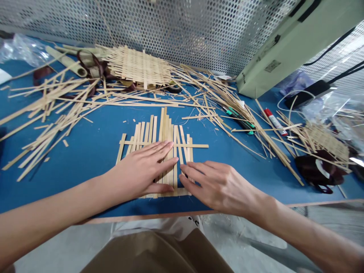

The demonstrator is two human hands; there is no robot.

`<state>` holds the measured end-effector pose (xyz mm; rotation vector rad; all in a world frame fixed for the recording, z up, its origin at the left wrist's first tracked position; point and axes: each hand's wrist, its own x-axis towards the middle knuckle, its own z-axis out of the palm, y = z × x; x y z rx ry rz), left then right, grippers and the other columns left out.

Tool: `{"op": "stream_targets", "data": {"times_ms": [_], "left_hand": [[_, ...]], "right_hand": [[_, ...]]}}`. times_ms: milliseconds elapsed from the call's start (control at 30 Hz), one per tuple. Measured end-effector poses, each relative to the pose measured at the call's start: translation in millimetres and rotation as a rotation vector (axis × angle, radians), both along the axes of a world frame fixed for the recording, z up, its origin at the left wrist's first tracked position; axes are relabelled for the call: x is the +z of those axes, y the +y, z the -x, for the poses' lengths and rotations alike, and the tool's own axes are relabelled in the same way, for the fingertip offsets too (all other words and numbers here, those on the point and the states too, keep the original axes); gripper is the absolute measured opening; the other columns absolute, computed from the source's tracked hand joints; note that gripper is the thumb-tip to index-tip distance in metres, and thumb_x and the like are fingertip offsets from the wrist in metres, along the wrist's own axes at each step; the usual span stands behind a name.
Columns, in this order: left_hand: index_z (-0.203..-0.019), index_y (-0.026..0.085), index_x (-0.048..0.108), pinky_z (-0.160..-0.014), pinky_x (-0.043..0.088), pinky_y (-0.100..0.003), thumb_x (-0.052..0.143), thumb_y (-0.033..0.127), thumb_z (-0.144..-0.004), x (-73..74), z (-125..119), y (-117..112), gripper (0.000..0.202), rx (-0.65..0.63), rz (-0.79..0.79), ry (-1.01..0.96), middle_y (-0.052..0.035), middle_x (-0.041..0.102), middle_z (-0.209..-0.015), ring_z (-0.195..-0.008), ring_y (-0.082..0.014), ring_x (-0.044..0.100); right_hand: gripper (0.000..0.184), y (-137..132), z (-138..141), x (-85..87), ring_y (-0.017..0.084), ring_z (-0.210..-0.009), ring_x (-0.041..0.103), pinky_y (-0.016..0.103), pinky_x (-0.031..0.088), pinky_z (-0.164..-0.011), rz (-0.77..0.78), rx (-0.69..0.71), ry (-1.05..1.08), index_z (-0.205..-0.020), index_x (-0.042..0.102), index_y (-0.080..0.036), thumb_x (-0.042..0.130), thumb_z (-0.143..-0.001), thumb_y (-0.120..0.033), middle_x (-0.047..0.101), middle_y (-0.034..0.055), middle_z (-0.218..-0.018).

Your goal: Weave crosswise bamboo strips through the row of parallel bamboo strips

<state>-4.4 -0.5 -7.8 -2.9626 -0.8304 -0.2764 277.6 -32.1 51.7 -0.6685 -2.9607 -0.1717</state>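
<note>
In front of me, several upright bamboo strips (149,131) lie side by side, with one bamboo strip (199,146) running crosswise through them. Their lower ends meet a pale band (182,192) near the table's front edge. My left hand (145,167) lies flat across the middle of the strips, fingers stretched to the right and thumb apart. At the right side of the group is my right hand (212,182), its fingers bent and its thumb and fingertips closed around an upright strip. The palm and fingers hide part of that strip.
Loose strips (65,113) are piled at left and along the back. A woven bamboo piece (139,66) lies at the back by the perforated metal panel (176,30). To the right are a green-and-black cutter (240,119), a red-capped marker (275,122) and a dark ribbon roll (317,170).
</note>
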Motion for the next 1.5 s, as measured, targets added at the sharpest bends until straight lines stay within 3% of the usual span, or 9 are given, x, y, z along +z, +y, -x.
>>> {"op": "stream_targets", "data": {"times_ms": [167,467,600,667,733,1033,1267,1367,1500], "left_hand": [[-0.158,0.016,0.066,-0.134,0.051,-0.050,0.058,0.078,-0.110,1.0,0,-1,0.079,-0.005,0.018,-0.005,-0.0255,0.051,-0.175,-0.163,-0.0390,0.055],[-0.160,0.018,0.066,-0.135,0.051,-0.050,0.064,0.076,-0.108,-1.2,0,-2,0.078,0.010,0.049,-0.051,-0.0205,0.051,-0.177,-0.162,-0.0383,0.057],[-0.160,0.017,0.066,-0.133,0.053,-0.050,0.062,0.077,-0.108,-2.8,0,-2,0.079,0.002,0.011,-0.045,-0.0229,0.052,-0.176,-0.161,-0.0393,0.058],[-0.158,0.017,0.067,-0.132,0.054,-0.051,0.060,0.076,-0.109,-3.9,0,-2,0.077,0.002,-0.017,-0.039,-0.0243,0.053,-0.175,-0.160,-0.0395,0.059],[-0.158,0.018,0.067,-0.132,0.054,-0.051,0.055,0.076,-0.112,-4.8,1,-1,0.076,-0.001,-0.018,-0.032,-0.0239,0.052,-0.176,-0.161,-0.0388,0.058],[-0.157,0.020,0.069,-0.133,0.053,-0.051,0.051,0.078,-0.112,-3.4,0,0,0.075,0.006,0.029,-0.030,-0.0212,0.053,-0.175,-0.161,-0.0383,0.058],[-0.158,0.019,0.067,-0.134,0.052,-0.051,0.046,0.075,-0.115,-5.4,2,0,0.074,-0.015,0.024,-0.080,-0.0224,0.052,-0.176,-0.162,-0.0384,0.056],[-0.153,0.017,0.071,-0.129,0.057,-0.052,0.047,0.074,-0.114,-3.9,0,0,0.074,-0.024,-0.020,-0.064,-0.0261,0.056,-0.171,-0.158,-0.0402,0.060],[-0.151,0.016,0.072,-0.127,0.059,-0.052,0.053,0.075,-0.112,-3.3,-2,0,0.073,-0.025,-0.044,-0.063,-0.0273,0.059,-0.169,-0.155,-0.0406,0.063]], "right_hand": [[0.026,3,-8,-3.4,0.024,-0.096,0.078,0.036,0.060,-0.060,-0.045,0.030,-0.012,-0.113,0.082,-0.015,0.057,-0.111,-0.010,0.085,0.0128,-0.123],[0.018,-15,-30,-14.0,0.025,-0.108,0.082,0.038,0.068,-0.074,0.044,-0.275,0.143,-0.114,0.079,-0.025,0.063,-0.112,-0.019,0.086,0.0063,-0.127],[0.011,-25,-13,-21.1,0.031,-0.109,0.080,0.044,0.070,-0.085,0.089,-0.587,0.241,-0.120,0.073,-0.035,0.066,-0.112,-0.032,0.083,0.0073,-0.127],[0.020,-27,1,-25.3,0.038,-0.110,0.079,0.050,0.069,-0.081,0.035,-0.820,0.281,-0.125,0.068,-0.032,0.074,-0.107,-0.040,0.080,0.0116,-0.123],[0.028,-26,13,-27.8,0.040,-0.110,0.079,0.051,0.067,-0.076,0.043,-0.936,0.294,-0.128,0.063,-0.029,0.076,-0.105,-0.037,0.079,0.0117,-0.118],[0.031,-2,16,-14.9,0.028,-0.087,0.078,0.036,0.046,-0.066,0.203,-1.109,0.244,-0.125,0.066,-0.029,0.072,-0.096,-0.022,0.083,0.0030,-0.109],[0.016,47,-15,-7.4,0.025,-0.095,0.079,0.035,0.050,-0.081,0.281,-1.236,0.251,-0.116,0.073,-0.026,0.070,-0.101,-0.022,0.082,0.0004,-0.098],[0.015,66,-20,-2.1,0.029,-0.101,0.080,0.038,0.053,-0.086,0.256,-1.223,0.191,-0.119,0.075,-0.026,0.066,-0.108,-0.031,0.084,0.0046,-0.101],[0.038,81,-2,6.8,0.036,-0.109,0.080,0.044,0.057,-0.094,0.256,-1.144,0.086,-0.130,0.074,-0.020,0.073,-0.107,-0.050,0.085,0.0133,-0.112]]}}
